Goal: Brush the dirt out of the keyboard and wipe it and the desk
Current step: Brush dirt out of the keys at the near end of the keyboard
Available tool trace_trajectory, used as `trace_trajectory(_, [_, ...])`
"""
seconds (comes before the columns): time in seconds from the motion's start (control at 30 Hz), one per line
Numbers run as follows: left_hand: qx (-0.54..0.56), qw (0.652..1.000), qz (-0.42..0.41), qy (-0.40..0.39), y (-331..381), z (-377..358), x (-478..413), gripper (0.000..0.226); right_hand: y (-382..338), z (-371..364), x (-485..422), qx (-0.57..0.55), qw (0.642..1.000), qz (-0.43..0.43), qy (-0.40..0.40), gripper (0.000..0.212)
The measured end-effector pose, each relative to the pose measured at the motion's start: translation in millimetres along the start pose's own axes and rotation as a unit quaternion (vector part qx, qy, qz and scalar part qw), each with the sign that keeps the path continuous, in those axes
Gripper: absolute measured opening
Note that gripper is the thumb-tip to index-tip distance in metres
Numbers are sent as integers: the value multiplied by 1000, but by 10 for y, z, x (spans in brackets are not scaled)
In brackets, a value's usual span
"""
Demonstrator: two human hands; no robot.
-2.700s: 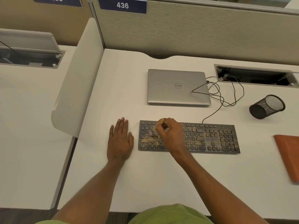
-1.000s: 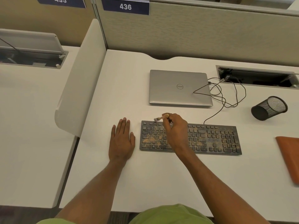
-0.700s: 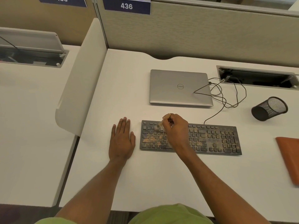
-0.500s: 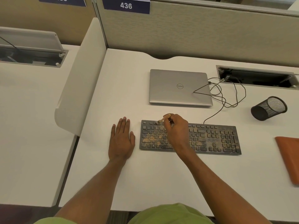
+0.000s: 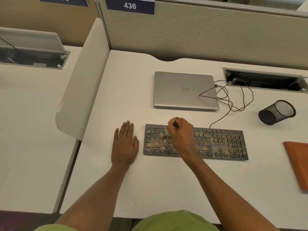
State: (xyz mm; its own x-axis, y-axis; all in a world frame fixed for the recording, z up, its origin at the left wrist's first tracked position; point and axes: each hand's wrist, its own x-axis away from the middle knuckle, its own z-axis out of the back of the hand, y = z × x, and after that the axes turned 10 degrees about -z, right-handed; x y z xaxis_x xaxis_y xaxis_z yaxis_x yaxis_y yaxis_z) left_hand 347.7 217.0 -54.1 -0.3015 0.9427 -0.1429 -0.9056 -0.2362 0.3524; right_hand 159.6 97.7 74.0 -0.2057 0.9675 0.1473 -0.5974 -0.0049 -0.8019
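Note:
A dark keyboard [image 5: 220, 144] speckled with yellowish-brown dirt lies on the white desk [image 5: 158, 185] in front of me. My right hand [image 5: 182, 135] hovers over its left half and pinches a small brush [image 5: 164, 131] with a light wooden handle; the blurred bristles touch the upper-left keys. My left hand [image 5: 124, 144] lies flat on the desk, fingers straight, just left of the keyboard and apart from it.
A shut silver laptop [image 5: 185, 90] sits behind the keyboard, with black cables [image 5: 236, 97] running to a cable hatch [image 5: 266, 80]. A black mesh cup [image 5: 276, 112] lies tipped on its side at the right. An orange pad [image 5: 298, 164] reaches the right edge. A white divider panel [image 5: 83, 84] stands left.
The brush has swept between the keyboard's top edge and its upper-left keys; its bristles are now down on the keys again. My left hand has stayed flat in place.

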Motion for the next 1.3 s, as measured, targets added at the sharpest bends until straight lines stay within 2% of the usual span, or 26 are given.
trace_trajectory(0.17, [0, 1000, 0, -1, 0, -5, 7, 63, -81, 1, 13, -19, 999, 39, 28, 17])
trace_trajectory(0.43, [-3, 1000, 0, -2, -1, -3, 3, 63, -20, -36, -31, 32, 995, 53, -74, 22])
trace_trajectory(0.7, [0, 1000, 0, -2, 2, 6, 8, 63, -27, 1, 20, -9, 999, 45, -7, 15])
trace_trajectory(0.8, [2, 1000, 0, 1, 4, 4, 8, 63, 32, -11, 25, 13, 999, 33, -34, 18])
trace_trajectory(0.9, [2, 1000, 0, 0, 3, 4, 3, 63, 12, -16, 63, -14, 998, 21, -55, 18])
trace_trajectory(1.03, [1, 1000, -1, -2, 1, 4, 5, 63, -8, -25, 75, -37, 998, 33, -32, 14])
trace_trajectory(1.17, [-1, 1000, -1, 2, 4, -1, 4, 63, 35, -35, 63, 1, 997, 38, -70, 16])
trace_trajectory(1.3, [2, 1000, -2, 5, 1, -2, 1, 63, 31, -32, 62, -10, 997, 52, -58, 15])
